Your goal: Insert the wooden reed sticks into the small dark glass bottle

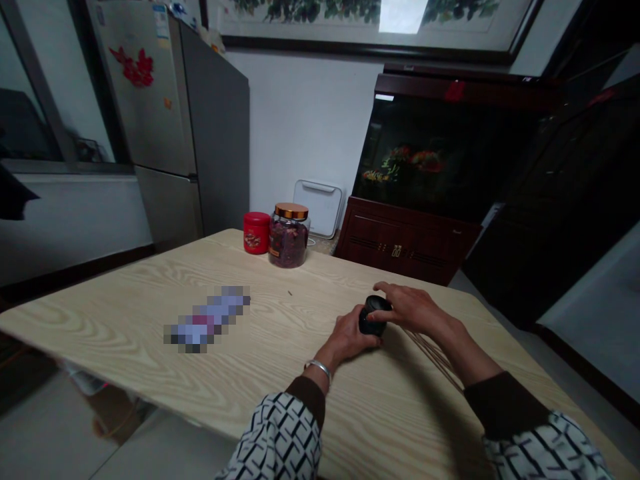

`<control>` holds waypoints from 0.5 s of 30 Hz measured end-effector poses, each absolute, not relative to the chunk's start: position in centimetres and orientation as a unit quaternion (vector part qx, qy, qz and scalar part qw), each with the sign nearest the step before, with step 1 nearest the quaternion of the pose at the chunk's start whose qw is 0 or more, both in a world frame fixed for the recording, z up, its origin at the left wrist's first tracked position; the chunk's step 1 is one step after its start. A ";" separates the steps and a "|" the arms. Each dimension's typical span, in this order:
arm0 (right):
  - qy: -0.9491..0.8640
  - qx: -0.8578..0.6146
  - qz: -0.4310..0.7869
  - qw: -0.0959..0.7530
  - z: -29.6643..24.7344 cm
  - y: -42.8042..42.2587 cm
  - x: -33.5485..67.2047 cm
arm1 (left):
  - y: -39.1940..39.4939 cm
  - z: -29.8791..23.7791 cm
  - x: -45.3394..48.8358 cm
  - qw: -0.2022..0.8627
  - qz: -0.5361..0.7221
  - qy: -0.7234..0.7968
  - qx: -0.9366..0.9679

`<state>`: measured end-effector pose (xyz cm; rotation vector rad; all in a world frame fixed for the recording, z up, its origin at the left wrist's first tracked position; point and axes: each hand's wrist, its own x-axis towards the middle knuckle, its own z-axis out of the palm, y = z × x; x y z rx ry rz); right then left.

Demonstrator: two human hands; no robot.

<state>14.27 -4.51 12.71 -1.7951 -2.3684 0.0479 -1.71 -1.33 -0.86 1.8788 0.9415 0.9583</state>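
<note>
Black little cylinder (375, 315) is clasped firmly in both hands on my feed: my left hand (345, 338) cups it from below, and my right hand (407, 309) curls over the top. It's over a pale wood-grain table (125, 313). Thin sticks (434, 357) lie under my right wrist, while a red tin (257, 233) and a jar of dried petals (289, 235) sit well away.

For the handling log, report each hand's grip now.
Left hand: closed, holding a small black cylindrical object.
Right hand: closed over the top of the same object, holding it.
</note>
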 end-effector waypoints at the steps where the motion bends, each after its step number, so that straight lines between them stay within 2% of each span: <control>1: -0.800 -0.592 0.025 0.093 12.5 -4.5 14.4 | -1.3 -0.9 -1.7 0.404 0.381 0.372 0.744; 5: -0.828 -0.544 0.050 0.122 11.4 -4.4 14.7 | -1.1 -1.3 -1.5 0.399 0.390 0.364 0.746; 11: -0.795 -0.589 0.009 0.146 10.3 -4.8 13.9 | -1.2 -1.3 -1.4 0.394 0.380 0.381 0.745; 15: -0.758 -0.600 0.075 0.244 9.3 -5.3 15.4 | -1.4 -0.9 -1.5 0.406 0.390 0.373 0.737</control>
